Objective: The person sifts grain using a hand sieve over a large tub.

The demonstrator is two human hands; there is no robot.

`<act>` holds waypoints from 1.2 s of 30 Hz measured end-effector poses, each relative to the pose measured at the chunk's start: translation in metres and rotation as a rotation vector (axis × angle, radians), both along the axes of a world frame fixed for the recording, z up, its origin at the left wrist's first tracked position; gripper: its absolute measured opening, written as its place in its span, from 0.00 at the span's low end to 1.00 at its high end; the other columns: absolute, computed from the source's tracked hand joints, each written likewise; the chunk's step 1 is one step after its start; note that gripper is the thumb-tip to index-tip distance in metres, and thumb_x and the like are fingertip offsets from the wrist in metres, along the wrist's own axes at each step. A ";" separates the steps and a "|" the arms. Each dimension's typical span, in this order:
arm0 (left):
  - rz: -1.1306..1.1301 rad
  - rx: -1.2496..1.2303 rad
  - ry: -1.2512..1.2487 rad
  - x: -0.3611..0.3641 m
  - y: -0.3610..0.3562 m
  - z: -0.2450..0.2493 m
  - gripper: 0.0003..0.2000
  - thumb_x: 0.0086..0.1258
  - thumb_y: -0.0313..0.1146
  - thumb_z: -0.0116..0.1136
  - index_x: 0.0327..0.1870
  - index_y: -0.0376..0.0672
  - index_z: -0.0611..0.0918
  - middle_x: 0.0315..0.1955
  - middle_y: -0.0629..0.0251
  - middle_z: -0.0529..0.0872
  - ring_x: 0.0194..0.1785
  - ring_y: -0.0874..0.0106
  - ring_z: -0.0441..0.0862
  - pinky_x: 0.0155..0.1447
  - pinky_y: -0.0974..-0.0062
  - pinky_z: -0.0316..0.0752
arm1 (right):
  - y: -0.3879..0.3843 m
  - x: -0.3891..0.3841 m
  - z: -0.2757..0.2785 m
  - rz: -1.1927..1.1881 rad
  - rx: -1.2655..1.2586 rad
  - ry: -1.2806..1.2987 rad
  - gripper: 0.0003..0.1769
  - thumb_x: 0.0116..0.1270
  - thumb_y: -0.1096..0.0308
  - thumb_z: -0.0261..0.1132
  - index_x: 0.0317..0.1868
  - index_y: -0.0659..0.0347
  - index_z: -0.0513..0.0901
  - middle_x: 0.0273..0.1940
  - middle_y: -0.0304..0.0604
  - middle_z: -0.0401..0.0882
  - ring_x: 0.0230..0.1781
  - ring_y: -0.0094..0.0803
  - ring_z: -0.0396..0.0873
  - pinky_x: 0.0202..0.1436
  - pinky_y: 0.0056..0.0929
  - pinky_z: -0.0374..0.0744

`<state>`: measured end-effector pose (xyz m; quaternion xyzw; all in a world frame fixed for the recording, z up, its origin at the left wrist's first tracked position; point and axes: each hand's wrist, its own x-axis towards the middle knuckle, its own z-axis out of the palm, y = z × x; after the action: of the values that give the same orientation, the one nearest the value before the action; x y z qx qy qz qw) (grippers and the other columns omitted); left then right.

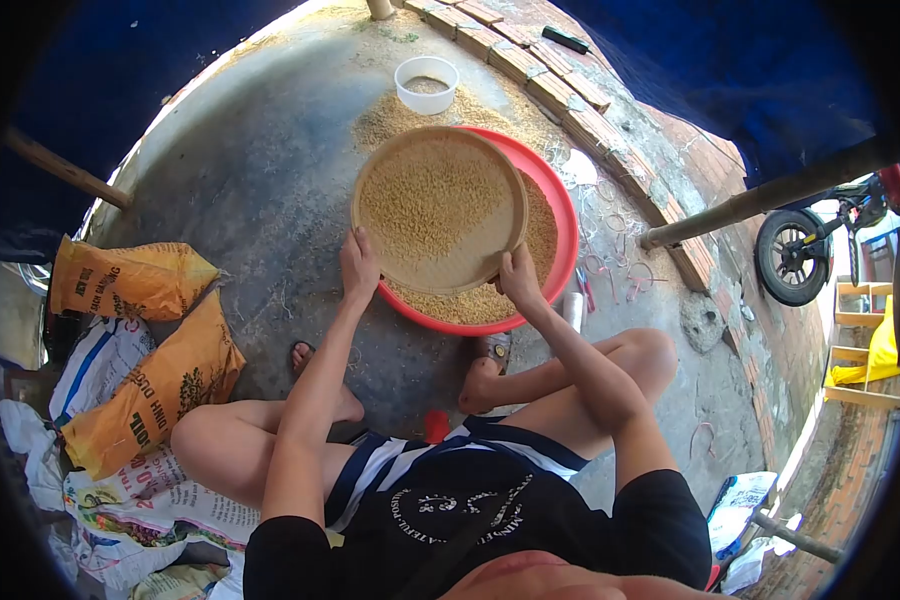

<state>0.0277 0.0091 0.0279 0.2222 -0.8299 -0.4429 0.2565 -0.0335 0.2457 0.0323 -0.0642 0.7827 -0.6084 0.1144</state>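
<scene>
A round woven winnowing basket (pixel 410 268) with a raised rim is held up in front of me. Tan grain (pixel 435 195) lies spread over its floor, with a bare strip on the near side. My left hand (pixel 360 265) grips the near left rim. On the near right rim, my right hand (pixel 518 277) is closed. Beneath the basket stands a wide red basin (pixel 567 240) holding more of the same grain; the basket hides much of it.
Behind the basin, a white tub (pixel 427 98) stands by loose grain on the concrete. Orange sacks (pixel 155 380) lie at left. A brick edging (pixel 580 120) curves along the right, with a bamboo pole (pixel 760 195) and a motorbike wheel (pixel 792 257). A metal can (pixel 573 310) is near the basin.
</scene>
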 end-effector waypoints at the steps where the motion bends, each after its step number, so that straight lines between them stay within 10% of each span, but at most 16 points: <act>1: -0.015 0.057 0.167 -0.001 0.003 0.025 0.20 0.68 0.42 0.33 0.35 0.30 0.70 0.27 0.44 0.76 0.34 0.51 0.74 0.37 0.62 0.67 | -0.002 -0.002 0.008 -0.033 -0.045 0.235 0.10 0.62 0.71 0.40 0.41 0.66 0.63 0.18 0.43 0.69 0.08 0.24 0.64 0.09 0.23 0.64; 5: -0.044 0.113 0.303 0.000 0.004 0.048 0.20 0.68 0.43 0.33 0.35 0.31 0.70 0.28 0.46 0.75 0.33 0.51 0.73 0.37 0.64 0.66 | -0.002 0.000 0.015 -0.035 -0.024 0.189 0.15 0.61 0.68 0.45 0.45 0.69 0.61 0.29 0.53 0.71 0.19 0.35 0.73 0.21 0.29 0.73; 9: -0.007 0.072 -0.177 0.004 -0.010 -0.075 0.20 0.68 0.42 0.33 0.35 0.29 0.70 0.25 0.44 0.75 0.33 0.49 0.74 0.38 0.61 0.67 | 0.003 0.005 -0.033 -0.003 0.103 -0.070 0.09 0.62 0.70 0.42 0.39 0.67 0.62 0.17 0.44 0.69 0.07 0.25 0.64 0.08 0.23 0.63; 13: 0.008 0.468 -0.518 0.013 0.009 -0.026 0.20 0.67 0.41 0.33 0.34 0.28 0.70 0.24 0.41 0.75 0.33 0.46 0.74 0.40 0.56 0.67 | 0.013 0.006 -0.043 0.091 0.156 -0.389 0.09 0.62 0.70 0.41 0.36 0.68 0.64 0.15 0.45 0.69 0.07 0.26 0.63 0.08 0.23 0.62; 16: 0.021 -0.076 -0.246 0.003 -0.004 -0.036 0.20 0.68 0.41 0.33 0.35 0.29 0.70 0.23 0.45 0.75 0.33 0.50 0.75 0.39 0.59 0.67 | 0.004 0.007 -0.011 0.049 0.067 -0.303 0.09 0.62 0.70 0.41 0.37 0.67 0.64 0.15 0.44 0.69 0.07 0.25 0.63 0.08 0.22 0.62; 22: -0.025 0.010 0.381 -0.001 0.008 0.061 0.18 0.68 0.41 0.33 0.37 0.31 0.70 0.24 0.48 0.75 0.33 0.51 0.74 0.37 0.63 0.66 | 0.001 -0.005 0.016 -0.013 -0.049 0.296 0.13 0.62 0.70 0.42 0.45 0.68 0.62 0.25 0.47 0.72 0.13 0.29 0.71 0.14 0.25 0.70; 30: -0.001 0.113 -0.240 0.002 -0.008 -0.050 0.20 0.67 0.41 0.33 0.37 0.30 0.72 0.30 0.43 0.77 0.39 0.48 0.73 0.41 0.59 0.65 | 0.006 0.000 -0.008 0.122 0.089 -0.456 0.10 0.63 0.71 0.38 0.43 0.65 0.62 0.16 0.42 0.68 0.06 0.23 0.62 0.08 0.20 0.62; 36: 0.025 0.023 -0.077 0.008 0.001 0.011 0.18 0.68 0.39 0.34 0.36 0.30 0.71 0.25 0.46 0.75 0.31 0.51 0.72 0.36 0.63 0.65 | 0.003 0.004 0.017 0.061 -0.059 -0.155 0.13 0.62 0.70 0.42 0.45 0.67 0.62 0.20 0.44 0.70 0.11 0.26 0.68 0.11 0.22 0.66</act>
<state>0.0360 0.0105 0.0391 0.2524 -0.8312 -0.4402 0.2272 -0.0297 0.2486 0.0496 -0.0443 0.7509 -0.6306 0.1913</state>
